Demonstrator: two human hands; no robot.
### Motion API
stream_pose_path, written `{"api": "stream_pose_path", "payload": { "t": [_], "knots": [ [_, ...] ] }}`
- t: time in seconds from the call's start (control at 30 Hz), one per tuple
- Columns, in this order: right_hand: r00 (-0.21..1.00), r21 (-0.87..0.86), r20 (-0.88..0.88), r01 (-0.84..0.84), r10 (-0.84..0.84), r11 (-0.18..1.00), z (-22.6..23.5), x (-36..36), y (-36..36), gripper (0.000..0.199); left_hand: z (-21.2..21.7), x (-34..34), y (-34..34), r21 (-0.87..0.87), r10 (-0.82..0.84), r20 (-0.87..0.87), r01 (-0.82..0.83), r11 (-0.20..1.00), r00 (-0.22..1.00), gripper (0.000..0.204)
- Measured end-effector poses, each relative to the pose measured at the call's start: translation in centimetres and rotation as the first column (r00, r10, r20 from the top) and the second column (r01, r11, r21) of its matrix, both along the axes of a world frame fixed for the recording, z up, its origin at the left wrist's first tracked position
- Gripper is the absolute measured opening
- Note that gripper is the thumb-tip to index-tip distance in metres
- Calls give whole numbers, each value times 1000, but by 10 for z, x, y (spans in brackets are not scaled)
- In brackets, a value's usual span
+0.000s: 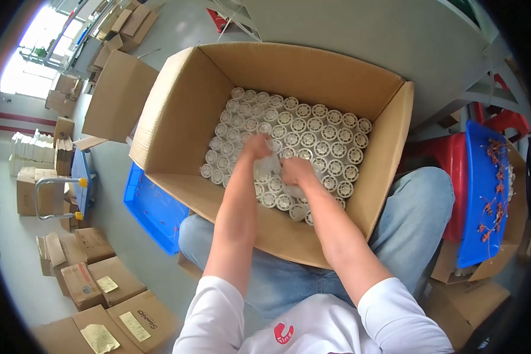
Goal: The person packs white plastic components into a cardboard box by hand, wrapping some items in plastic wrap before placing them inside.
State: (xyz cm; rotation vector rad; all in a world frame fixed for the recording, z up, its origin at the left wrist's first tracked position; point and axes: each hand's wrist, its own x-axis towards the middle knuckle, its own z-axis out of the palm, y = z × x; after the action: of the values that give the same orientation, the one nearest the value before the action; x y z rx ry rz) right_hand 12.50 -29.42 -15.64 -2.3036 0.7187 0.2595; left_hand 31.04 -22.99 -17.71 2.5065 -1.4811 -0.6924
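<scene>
A large open cardboard box point(177, 112) rests in front of me, against my knees. Several rows of round, pale plastic parts point(322, 147) with spoked, wheel-like ends stand packed upright in it. Both of my hands reach down into the middle of the box. My left hand point(256, 146) is closed at the edge of a crumpled, translucent plastic piece point(268, 166), its fingers slightly blurred. To its right, my right hand point(297, 170) is closed at the same plastic, knuckles up. The fingertips of both hands are partly hidden.
At the right, a blue tray point(477, 242) with reddish stringy bits leans beside a red stool point(454, 194). Another blue tray point(153, 203) lies on the floor at the left. Closed cartons point(117, 280) stand lower left, near a blue trolley point(84, 183). A grey cabinet-like surface point(360, 29) rises behind the box.
</scene>
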Motion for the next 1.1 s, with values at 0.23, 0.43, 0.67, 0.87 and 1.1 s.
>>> {"api": "stream_pose_path", "payload": {
  "t": [0.23,0.43,0.67,0.87,1.1],
  "knots": [
    [997,-70,24,-70,72,995,-32,3,18,20,-18,-26,29,294,98,-62,-76,953,993,58],
    [971,340,48,205,-234,918,-22,13,-8,21,-29,-20,21,326,88,-26,-75,943,996,54],
    [966,363,104,186,-239,913,11,9,-7,29,-21,1,17,275,41,-97,-13,961,994,52],
    [943,72,-122,-302,309,951,10,-11,16,27,-5,-10,30,-151,202,-169,-228,962,965,42],
    [863,-187,-51,-503,503,844,-20,0,37,17,50,-38,7,-123,430,26,-424,897,902,32]
  ]
}}
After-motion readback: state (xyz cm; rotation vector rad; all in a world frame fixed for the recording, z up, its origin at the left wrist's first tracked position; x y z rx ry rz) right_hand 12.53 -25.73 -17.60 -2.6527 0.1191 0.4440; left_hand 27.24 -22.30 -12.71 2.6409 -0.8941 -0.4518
